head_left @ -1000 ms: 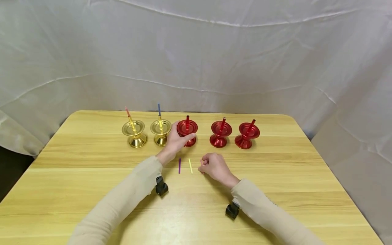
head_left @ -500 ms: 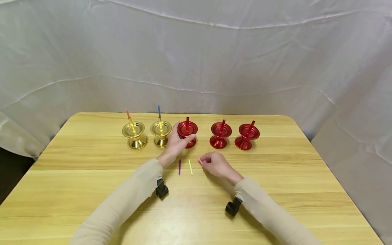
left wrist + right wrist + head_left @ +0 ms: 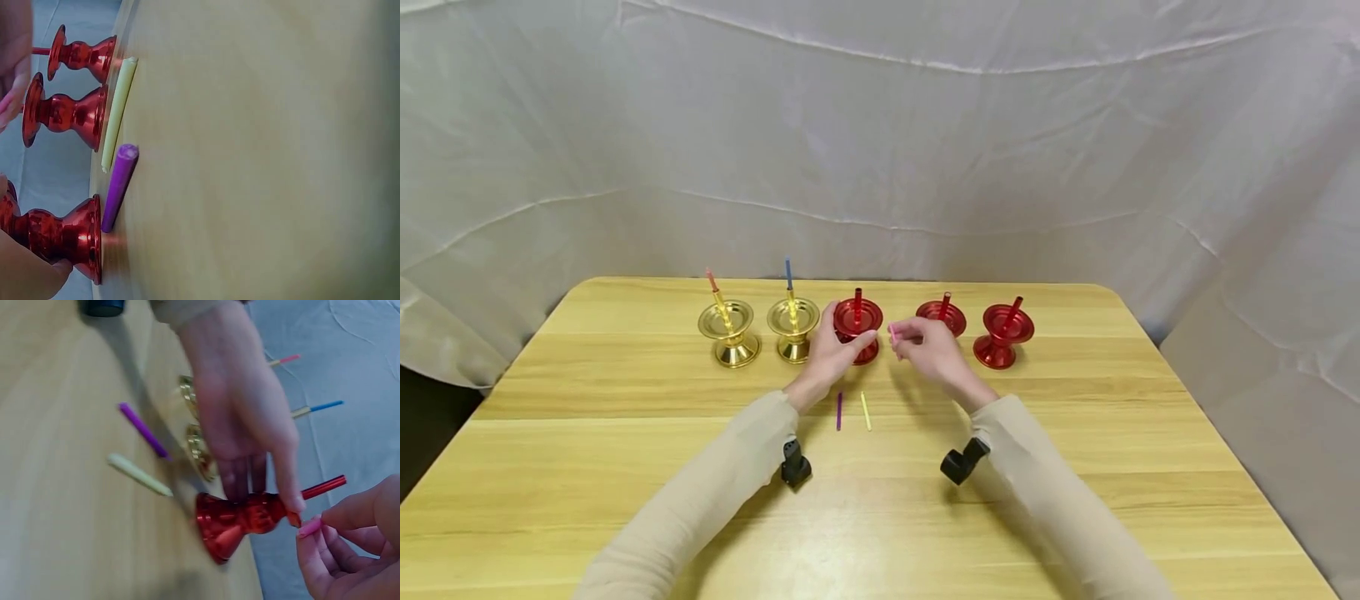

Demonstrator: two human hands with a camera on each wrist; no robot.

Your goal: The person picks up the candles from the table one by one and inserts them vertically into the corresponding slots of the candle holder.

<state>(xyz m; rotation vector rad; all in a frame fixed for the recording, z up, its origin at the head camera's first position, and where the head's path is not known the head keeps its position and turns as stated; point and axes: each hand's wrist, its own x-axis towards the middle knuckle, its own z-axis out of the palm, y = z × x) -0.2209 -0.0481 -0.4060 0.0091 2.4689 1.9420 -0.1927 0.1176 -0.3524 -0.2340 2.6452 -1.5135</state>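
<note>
My left hand [image 3: 848,340] grips the rim of the leftmost red candle holder [image 3: 858,317], which has a red post standing in it. My right hand [image 3: 906,337] is raised just right of that holder and pinches a short pink candle [image 3: 892,333]. In the right wrist view the pink candle [image 3: 310,526] sits between my right fingertips [image 3: 340,515], close to the held red holder [image 3: 240,522]. A purple candle [image 3: 838,411] and a pale yellow candle [image 3: 866,410] lie on the table below my hands.
Two gold holders [image 3: 730,329] [image 3: 793,323] stand to the left, bearing a pink and a blue candle. Two more red holders [image 3: 943,312] [image 3: 1003,333] stand to the right; my right hand partly hides the nearer one. White cloth hangs behind the wooden table [image 3: 587,467].
My right hand has lifted off the table with the pink candle and moved up and away, toward the red holder that my left hand keeps gripping.
</note>
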